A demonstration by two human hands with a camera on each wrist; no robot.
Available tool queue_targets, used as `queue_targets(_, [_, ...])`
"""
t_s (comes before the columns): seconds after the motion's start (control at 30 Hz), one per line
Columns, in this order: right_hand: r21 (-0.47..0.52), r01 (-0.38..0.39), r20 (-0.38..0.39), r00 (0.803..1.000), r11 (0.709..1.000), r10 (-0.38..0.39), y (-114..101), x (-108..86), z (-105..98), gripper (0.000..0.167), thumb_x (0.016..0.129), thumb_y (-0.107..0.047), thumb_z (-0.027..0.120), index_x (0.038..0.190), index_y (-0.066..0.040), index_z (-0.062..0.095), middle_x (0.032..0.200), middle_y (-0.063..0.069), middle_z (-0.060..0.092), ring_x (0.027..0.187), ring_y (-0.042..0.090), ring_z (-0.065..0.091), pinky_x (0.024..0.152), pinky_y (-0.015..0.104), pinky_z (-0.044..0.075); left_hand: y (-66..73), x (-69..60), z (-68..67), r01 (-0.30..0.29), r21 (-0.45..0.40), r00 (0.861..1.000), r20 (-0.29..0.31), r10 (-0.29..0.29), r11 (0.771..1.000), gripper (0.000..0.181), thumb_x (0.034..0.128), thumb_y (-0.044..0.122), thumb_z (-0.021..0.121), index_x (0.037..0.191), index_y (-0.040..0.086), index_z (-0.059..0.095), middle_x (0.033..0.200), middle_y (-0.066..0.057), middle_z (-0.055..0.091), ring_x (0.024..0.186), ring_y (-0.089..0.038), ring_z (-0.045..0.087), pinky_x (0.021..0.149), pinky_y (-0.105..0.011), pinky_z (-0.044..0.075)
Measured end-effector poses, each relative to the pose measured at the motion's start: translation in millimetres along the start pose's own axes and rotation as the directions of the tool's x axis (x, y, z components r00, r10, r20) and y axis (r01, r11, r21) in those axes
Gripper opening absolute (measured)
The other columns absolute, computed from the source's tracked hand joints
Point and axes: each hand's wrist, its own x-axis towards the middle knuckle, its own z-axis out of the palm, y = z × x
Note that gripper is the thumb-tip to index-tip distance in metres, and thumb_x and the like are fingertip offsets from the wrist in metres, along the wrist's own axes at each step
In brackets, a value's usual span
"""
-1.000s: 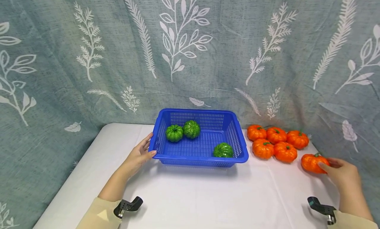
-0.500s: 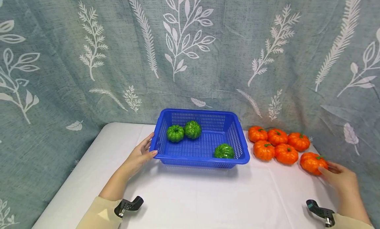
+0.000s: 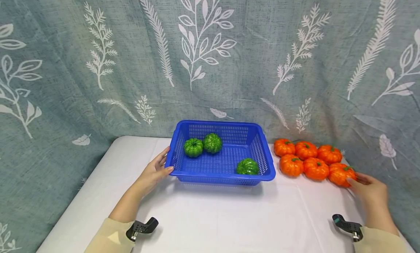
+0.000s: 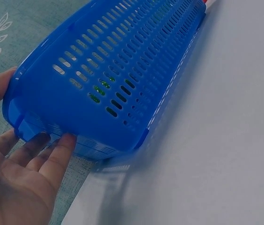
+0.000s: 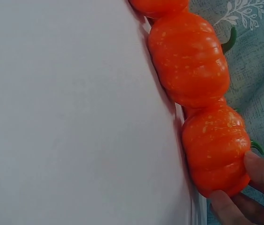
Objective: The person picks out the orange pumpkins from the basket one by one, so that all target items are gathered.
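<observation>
A blue plastic basket with slotted walls stands at the back middle of the white table. My left hand grips its left end, thumb on the rim and fingers against the outer wall, as the left wrist view also shows. Three green pumpkins lie in the basket: two at the back left and one green pumpkin at the front right. With thumb and fingers, my right hand holds the right side of an orange pumpkin. That pumpkin sits at the right end of the front row, touching its neighbour.
Several other orange pumpkins stand in two rows right of the basket. A grey-green curtain with white leaf prints hangs behind and at both sides of the white table. Each wrist wears a small black camera mount.
My right hand has brought the orange pumpkin leftward, up against the front row, closing the gap there. My left hand and the basket have stayed in place.
</observation>
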Motion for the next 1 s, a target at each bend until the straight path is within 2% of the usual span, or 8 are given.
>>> queue_targets(0.13, [0.018,0.004,0.011,1.0,1.0,-0.004,0.9,2.9,0.7,0.063,0.097,-0.027,0.064,0.14,0.015,0.045,0.079,-0.004,0.069,0.058,-0.015,0.045,0.054,0.012,0.045,-0.8,1.1,0.5,-0.005,0.0,1.0,0.008,0.005,1.0,0.082,0.0965,-0.001,0.057,0.162,0.014,0.01,0.163,-0.023,0.018,0.147,-0.043,0.025,0.105,-0.029,0.044])
queue_targets(0.37, [0.078,-0.044,0.034,0.999,0.996,0.042,1.7,4.1,0.7,0.065,0.095,-0.024,0.066,0.141,0.016,0.042,0.074,-0.017,0.061,0.058,-0.013,0.048,0.053,0.013,0.048,-1.0,1.7,1.3,-0.009,0.005,1.0,0.005,0.009,1.0,0.083,0.0959,0.0,0.058,0.162,0.013,0.01,0.163,-0.023,0.018,0.146,-0.043,0.025,0.104,-0.026,0.045])
queue_targets(0.5, [0.021,-0.043,0.027,0.999,0.999,0.043,3.3,3.3,0.8,0.066,0.096,-0.027,0.065,0.142,0.014,0.043,0.093,0.017,0.07,0.058,-0.012,0.048,0.052,0.014,0.047,-1.0,1.4,2.4,-0.007,0.004,1.0,0.003,0.007,1.0,0.082,0.0963,0.0,0.057,0.162,0.013,0.009,0.163,-0.024,0.018,0.146,-0.043,0.025,0.105,-0.029,0.044])
queue_targets(0.57, [-0.028,-0.028,0.032,0.999,0.999,0.029,5.4,2.0,0.7,0.067,0.096,-0.03,0.064,0.143,0.013,0.042,0.119,0.033,0.062,0.063,-0.005,0.053,0.054,0.015,0.046,-0.6,0.5,3.4,-0.003,0.01,1.0,-0.005,0.003,1.0,0.082,0.0965,0.001,0.057,0.162,0.014,0.01,0.163,-0.023,0.018,0.147,-0.043,0.026,0.107,-0.031,0.043])
queue_targets(0.67, [-0.111,0.02,0.038,0.999,0.994,-0.016,8.2,-2.5,0.3,0.07,0.098,-0.036,0.06,0.144,0.012,0.041,0.141,0.037,0.044,0.084,0.024,0.066,0.059,0.019,0.042,0.3,-1.5,4.7,0.003,0.03,0.999,-0.038,-0.002,1.0,0.082,0.0966,0.004,0.06,0.162,0.015,0.013,0.162,-0.023,0.022,0.146,-0.041,0.029,0.107,-0.031,0.043])
queue_targets(0.73, [-0.146,0.06,0.04,0.998,0.987,-0.055,9.5,-6.0,-0.1,0.07,0.099,-0.039,0.057,0.143,0.013,0.041,0.142,0.038,0.042,0.105,0.043,0.06,0.063,0.023,0.04,0.3,-3.2,4.8,0.002,0.051,0.998,-0.065,0.001,0.999,0.08,0.097,0.006,0.062,0.162,0.014,0.015,0.161,-0.023,0.025,0.144,-0.04,0.032,0.105,-0.03,0.044])
queue_targets(0.8, [-0.174,0.109,0.029,0.994,0.979,-0.106,10.1,-9.6,-0.9,0.067,0.1,-0.037,0.055,0.142,0.013,0.042,0.14,0.039,0.043,0.117,0.052,0.05,0.067,0.03,0.041,0.6,-5.3,5.1,-0.008,0.088,0.996,-0.09,0.016,0.996,0.078,0.0979,0.009,0.062,0.161,0.01,0.016,0.158,-0.025,0.029,0.142,-0.041,0.036,0.104,-0.029,0.046])
queue_targets(1.0, [-0.284,0.227,0.031,0.973,0.932,-0.227,4.0,-21.4,-8.3,0.059,0.103,-0.035,0.05,0.138,0.013,0.047,0.133,0.042,0.046,0.113,0.058,0.048,0.082,0.059,0.044,6.7,-19.7,4.1,-0.022,0.245,0.981,-0.181,0.068,0.969,0.066,0.1018,0.017,0.06,0.156,0.0,0.026,0.151,-0.027,0.04,0.134,-0.041,0.047,0.097,-0.028,0.051])
